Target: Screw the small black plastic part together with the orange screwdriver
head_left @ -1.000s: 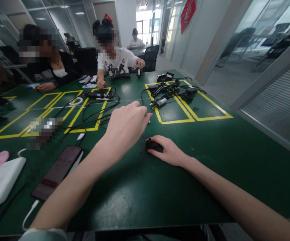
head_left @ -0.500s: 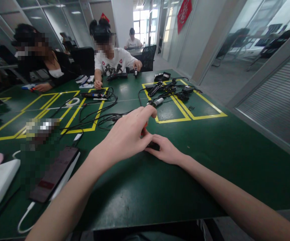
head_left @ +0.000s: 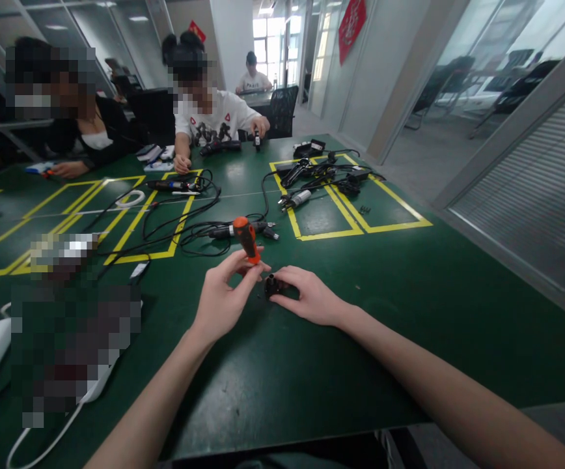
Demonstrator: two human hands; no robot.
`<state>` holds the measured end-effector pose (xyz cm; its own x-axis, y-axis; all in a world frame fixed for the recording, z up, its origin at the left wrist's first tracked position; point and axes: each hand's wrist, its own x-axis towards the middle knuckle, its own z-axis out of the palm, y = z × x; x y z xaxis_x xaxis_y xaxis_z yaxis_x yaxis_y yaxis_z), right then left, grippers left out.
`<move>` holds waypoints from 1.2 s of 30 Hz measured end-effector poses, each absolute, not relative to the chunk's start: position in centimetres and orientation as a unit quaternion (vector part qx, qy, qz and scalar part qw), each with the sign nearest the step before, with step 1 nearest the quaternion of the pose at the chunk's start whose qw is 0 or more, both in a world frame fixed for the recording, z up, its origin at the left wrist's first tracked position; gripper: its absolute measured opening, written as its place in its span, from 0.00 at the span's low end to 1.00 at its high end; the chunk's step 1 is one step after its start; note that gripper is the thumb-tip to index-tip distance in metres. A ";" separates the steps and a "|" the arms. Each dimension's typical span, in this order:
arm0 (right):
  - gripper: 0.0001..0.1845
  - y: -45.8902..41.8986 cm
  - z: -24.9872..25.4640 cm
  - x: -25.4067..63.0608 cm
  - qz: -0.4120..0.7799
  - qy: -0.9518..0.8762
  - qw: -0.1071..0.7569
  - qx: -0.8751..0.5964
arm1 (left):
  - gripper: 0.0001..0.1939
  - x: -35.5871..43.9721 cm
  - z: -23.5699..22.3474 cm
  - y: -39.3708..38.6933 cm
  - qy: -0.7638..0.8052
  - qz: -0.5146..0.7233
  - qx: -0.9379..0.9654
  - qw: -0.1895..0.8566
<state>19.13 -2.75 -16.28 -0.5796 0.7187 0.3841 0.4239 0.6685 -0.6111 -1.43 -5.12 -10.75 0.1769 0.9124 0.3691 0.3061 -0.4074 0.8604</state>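
Between the fingertips of my left hand is the lower end of a screwdriver. Its orange and black handle points up, leaning slightly left, and its shaft is hidden behind my fingers. Just to the right, my right hand grips a small dark cylindrical part low over the green table. One end of that part faces my left hand; the rest is covered by my fingers. A small gap separates the left fingertips from the part.
Beyond my hands lie black cables and a black pen-shaped tool. A silver-grey cylinder and tangled black gear lie near yellow tape rectangles. A white cable runs at left. Co-workers sit across the table.
My left hand has moved left and lower, away from the dark part, bringing the screwdriver handle into plain view. My right hand stays around the part, and the camera view has shifted slightly.
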 end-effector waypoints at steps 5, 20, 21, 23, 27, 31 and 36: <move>0.10 -2.8 -16.3 19.2 0.231 -0.857 0.313 -0.337 | 0.17 -1.7 -11.3 -5.3 0.443 0.464 0.722 0.258; 0.11 -2.6 -16.4 19.2 0.232 -0.857 0.316 -0.335 | 0.16 -1.3 -11.9 -4.4 0.412 0.497 0.735 0.205; 0.11 -2.6 -16.3 19.2 0.232 -0.857 0.316 -0.336 | 0.14 -1.4 -11.8 -4.2 0.411 0.488 0.743 0.200; 0.11 -2.7 -16.3 19.2 0.230 -0.857 0.314 -0.339 | 0.12 -1.3 -11.8 -4.2 0.416 0.489 0.738 0.207; 0.11 -2.7 -16.4 19.2 0.230 -0.858 0.310 -0.340 | 0.18 -1.0 -12.4 -4.4 0.415 0.513 0.684 0.310; 0.12 -2.7 -16.4 19.2 0.231 -0.857 0.317 -0.334 | 0.18 -1.0 -12.9 -4.6 0.378 0.509 0.690 0.348; 0.09 -2.7 -16.4 19.3 0.223 -0.861 0.318 -0.329 | 0.14 -1.7 -12.9 -4.5 0.348 0.504 0.726 0.311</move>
